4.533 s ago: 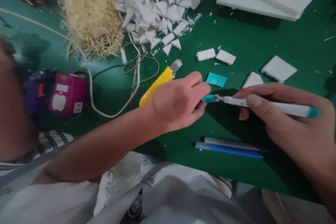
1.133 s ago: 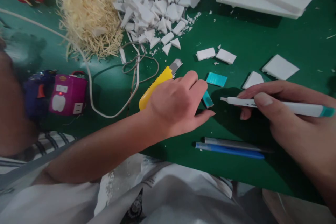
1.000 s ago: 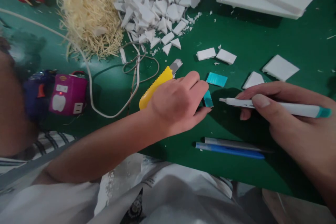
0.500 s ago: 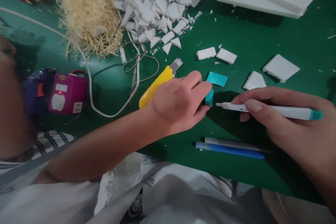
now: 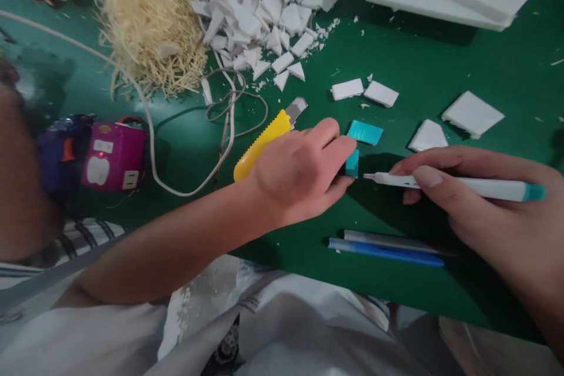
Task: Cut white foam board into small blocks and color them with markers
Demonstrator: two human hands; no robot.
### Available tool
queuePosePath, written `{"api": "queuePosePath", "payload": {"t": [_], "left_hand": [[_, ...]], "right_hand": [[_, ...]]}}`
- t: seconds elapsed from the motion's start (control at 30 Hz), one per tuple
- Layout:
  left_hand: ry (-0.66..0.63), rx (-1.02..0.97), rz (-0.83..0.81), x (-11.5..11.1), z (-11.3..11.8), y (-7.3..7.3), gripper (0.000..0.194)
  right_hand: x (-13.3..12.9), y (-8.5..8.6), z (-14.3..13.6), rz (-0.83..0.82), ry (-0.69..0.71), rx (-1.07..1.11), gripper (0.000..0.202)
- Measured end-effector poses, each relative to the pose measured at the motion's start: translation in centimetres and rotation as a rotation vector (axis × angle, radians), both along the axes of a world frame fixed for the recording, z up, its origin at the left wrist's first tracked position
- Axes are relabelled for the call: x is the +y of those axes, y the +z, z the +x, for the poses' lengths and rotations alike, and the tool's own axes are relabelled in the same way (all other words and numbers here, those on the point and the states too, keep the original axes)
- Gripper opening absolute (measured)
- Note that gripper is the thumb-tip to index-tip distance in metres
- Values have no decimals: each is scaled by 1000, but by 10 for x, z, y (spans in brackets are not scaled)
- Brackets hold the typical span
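Note:
My left hand (image 5: 304, 161) pinches a small foam block (image 5: 352, 163) whose visible faces are coloured teal. Between the fingers and thumb, the rest of that block is hidden. My right hand (image 5: 467, 194) grips a white marker (image 5: 489, 188) with a teal end, its tip pointing left, a small gap away from the block. Just beyond the left fingers lies another teal-coloured foam piece (image 5: 365, 133). A yellow utility knife (image 5: 263, 144) with its blade out rests beside the left wrist, partly covered by the hand.
A blue pen (image 5: 388, 252) and a grey pen lie near the table edge. White foam pieces (image 5: 381, 94), a heap of foam scraps (image 5: 268, 23), thin wooden sticks (image 5: 150, 23) and foam sheets (image 5: 440, 0) sit farther back. A cable (image 5: 150, 129) and a magenta box (image 5: 115, 157) are left, near another person's arm.
Hardly anything differs. Both hands keep the same pose, with the marker tip still just off the block; the whole view has shifted very slightly.

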State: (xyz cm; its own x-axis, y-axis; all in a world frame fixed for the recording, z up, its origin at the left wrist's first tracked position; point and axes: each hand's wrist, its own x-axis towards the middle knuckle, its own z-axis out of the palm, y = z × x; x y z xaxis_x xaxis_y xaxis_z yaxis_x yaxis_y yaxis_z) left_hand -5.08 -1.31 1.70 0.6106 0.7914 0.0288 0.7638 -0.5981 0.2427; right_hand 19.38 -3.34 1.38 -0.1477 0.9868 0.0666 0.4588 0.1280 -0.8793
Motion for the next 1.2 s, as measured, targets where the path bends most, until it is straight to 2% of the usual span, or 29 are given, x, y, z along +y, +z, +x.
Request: {"api": "queuePosePath", "payload": {"t": [0.3,0.4,0.43,0.67,1.2], "left_hand": [[17,-70,-65,1,-1,2,29],[-25,-57,-43,1,-3,1,48],[-38,-53,-32,1,-3,1,49],[-21,-42,-25,0,-2,1,19],[-17,-72,-45,1,-4,0,16]], "right_hand": [[1,0,0,3,0,20,16],[1,0,1,8,4,6,17],[1,0,1,12,2,-4,18],[0,2,0,13,-29,-50,21],[-1,4,0,-19,-62,-5,18]]}}
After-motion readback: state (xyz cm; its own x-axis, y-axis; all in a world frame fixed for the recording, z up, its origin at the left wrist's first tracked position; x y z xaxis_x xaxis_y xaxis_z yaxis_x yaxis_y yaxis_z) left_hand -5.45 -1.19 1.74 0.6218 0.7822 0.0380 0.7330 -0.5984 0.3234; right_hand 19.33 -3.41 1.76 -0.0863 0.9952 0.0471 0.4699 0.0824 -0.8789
